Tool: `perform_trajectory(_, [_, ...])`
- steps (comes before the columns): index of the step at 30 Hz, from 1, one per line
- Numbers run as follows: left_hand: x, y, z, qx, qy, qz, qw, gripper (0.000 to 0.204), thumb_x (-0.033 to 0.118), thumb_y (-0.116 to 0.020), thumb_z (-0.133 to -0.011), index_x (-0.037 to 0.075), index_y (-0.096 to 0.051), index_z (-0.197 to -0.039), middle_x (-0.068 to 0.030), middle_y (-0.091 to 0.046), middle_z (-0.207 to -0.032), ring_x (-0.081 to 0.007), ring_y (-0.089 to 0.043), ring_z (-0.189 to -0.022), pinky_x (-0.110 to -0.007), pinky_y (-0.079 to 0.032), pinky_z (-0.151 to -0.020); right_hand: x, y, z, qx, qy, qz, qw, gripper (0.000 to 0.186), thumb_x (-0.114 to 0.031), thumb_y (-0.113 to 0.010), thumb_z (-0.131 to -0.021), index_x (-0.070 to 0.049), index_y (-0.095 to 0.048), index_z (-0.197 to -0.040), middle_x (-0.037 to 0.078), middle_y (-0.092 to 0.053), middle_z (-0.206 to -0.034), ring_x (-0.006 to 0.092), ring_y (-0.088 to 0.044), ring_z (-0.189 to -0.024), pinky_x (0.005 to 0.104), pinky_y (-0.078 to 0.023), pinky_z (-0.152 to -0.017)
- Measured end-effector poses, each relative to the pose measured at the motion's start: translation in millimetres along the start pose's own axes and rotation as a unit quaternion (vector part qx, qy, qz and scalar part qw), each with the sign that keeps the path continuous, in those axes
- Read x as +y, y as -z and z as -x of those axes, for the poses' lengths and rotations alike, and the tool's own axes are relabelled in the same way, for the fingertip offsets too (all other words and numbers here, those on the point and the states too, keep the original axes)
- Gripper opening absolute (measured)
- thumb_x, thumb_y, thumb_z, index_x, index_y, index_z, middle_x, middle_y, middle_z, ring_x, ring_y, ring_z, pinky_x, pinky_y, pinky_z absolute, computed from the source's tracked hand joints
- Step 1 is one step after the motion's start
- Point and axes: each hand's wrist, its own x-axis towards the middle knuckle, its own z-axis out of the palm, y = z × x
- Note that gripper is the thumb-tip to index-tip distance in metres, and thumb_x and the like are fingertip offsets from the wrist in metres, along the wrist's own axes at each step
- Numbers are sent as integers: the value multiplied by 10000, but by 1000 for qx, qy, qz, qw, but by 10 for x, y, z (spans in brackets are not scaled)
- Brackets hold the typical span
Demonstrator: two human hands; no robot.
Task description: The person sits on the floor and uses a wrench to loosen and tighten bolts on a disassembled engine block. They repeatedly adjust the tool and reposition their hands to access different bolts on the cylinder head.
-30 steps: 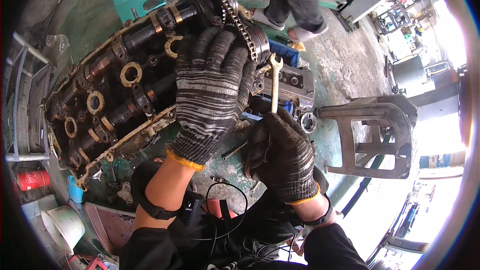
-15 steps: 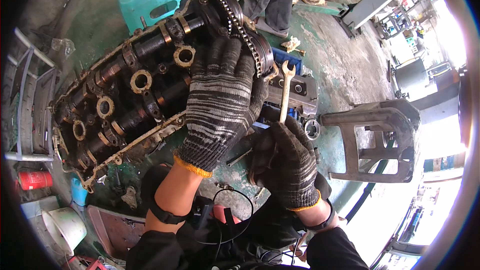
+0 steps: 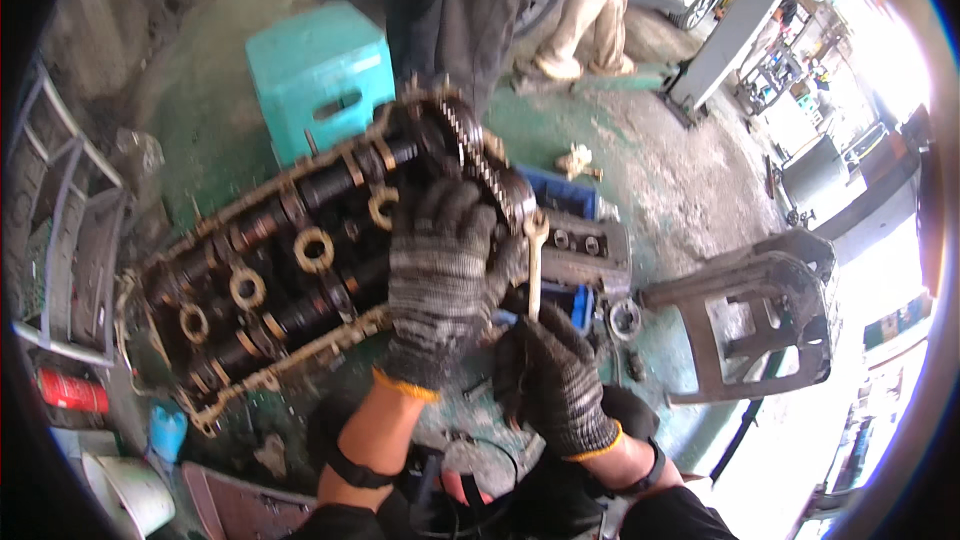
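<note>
A large cylinder head (image 3: 268, 328), dark with oil inside, stretches across the left and middle, its camshafts and round ports exposed. A timing chain (image 3: 472, 152) runs over the sprockets at its right end. My left hand (image 3: 440, 280), in a grey-black striped knit glove, lies over the camshaft beside the sprockets, fingers stretched forward and fingertips partly hidden. My right hand (image 3: 562, 385), gloved alike, is closed round the lower part of a wrench (image 3: 535, 265). The wrench stands roughly upright, its open jaw close to the chain sprocket; contact cannot be made out.
A turquoise stool (image 3: 320, 70) stands behind the cylinder head, beside a person's dark trouser legs (image 3: 460, 10). Right of it lie a blue crate (image 3: 560, 190) and a grey valve cover (image 3: 590, 245). A dirty frame-like part (image 3: 690, 340) rests farther right. A red cylinder (image 3: 72, 391) lies left.
The view has tipped upward, so the cylinder head and hands sit lower in it. The wrench has moved left, nearer the sprocket, and stands straighter. My left hand stays on the camshaft.
</note>
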Motion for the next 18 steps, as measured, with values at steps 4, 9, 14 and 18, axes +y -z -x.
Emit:
perform_trajectory(4, [71,15,5,-27,-12,-25,999,346,250,-743,-821,108,-671,-1128,-132,-601,-1208,-366,-558,-1174,-504,-463,-994,58,-1,-2,27,-64,-153,986,265,-203,-556,-1015,-26,-587,-1209,61,-637,-754,164,-620,-604,288,-493,-545])
perform_trajectory(9, [93,86,65,-59,-31,-15,998,318,199,-723,-816,87,-678,-1110,-149,-594,-1221,-372,-544,-1181,-518,-439,-1022,276,77,-61,-13,-38,-139,989,286,-163,-569,-998,-17,-585,-1243,86,-664,-803,182,-622,-632,301,-501,-597])
perform_trajectory(14, [95,110,50,-49,-33,12,998,232,174,-746,-822,46,-707,-1012,-163,-633,-1162,-376,-566,-1144,-496,-462,-1000,316,105,-76,-24,6,-69,997,312,-153,-564,-1009,-11,-607,-1283,88,-691,-1039,102,-638,-824,250,-486,-661])
perform_trajectory(18, [125,82,48,-10,-22,15,1000,230,166,-824,-743,47,-694,-892,-144,-645,-1078,-357,-591,-1053,-488,-483,-948,195,15,-115,-2,-116,-153,981,327,-174,-610,-981,-11,-617,-1265,91,-690,-1068,141,-646,-884,255,-505,-710])
